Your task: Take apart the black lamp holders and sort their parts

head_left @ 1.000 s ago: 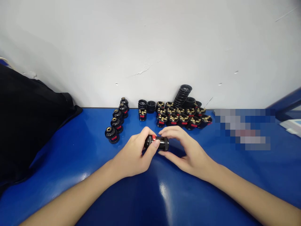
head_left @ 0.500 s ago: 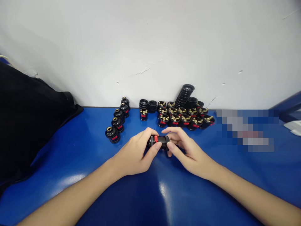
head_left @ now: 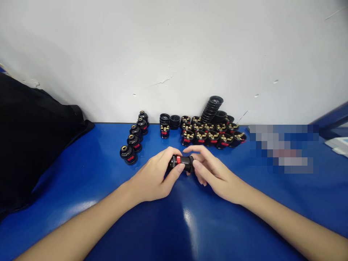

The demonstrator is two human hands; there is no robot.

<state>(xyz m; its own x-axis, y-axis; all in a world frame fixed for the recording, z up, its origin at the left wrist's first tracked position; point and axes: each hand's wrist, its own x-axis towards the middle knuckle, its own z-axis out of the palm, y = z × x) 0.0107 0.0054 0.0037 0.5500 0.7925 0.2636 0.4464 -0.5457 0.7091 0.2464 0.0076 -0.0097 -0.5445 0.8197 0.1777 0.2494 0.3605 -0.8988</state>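
A black lamp holder (head_left: 185, 163) with a red switch lies sideways between my hands, just above the blue table. My left hand (head_left: 157, 177) is closed around its left part, thumb along the near side. At the holder's right end sits a black ring (head_left: 191, 164), pinched by the thumb and fingers of my right hand (head_left: 214, 175). My right index finger arches above the holder, apart from it. Behind my left hand, a slanting row of black domed lamp holders (head_left: 128, 154) with brass top fittings and red switches stands upright.
Several open black lamp holder bodies (head_left: 201, 137) with brass contacts stand beyond my right hand. A leaning stack of black rings (head_left: 212, 108) rises behind them, near the white wall (head_left: 168, 47). Black cloth (head_left: 35, 137) covers the left side. A pixelated patch (head_left: 288, 148) hides something at right.
My right fingers have shifted round the ring, with the lower fingers curling further out below. The lamp holder stays in my left hand. The whole view has drifted slightly.
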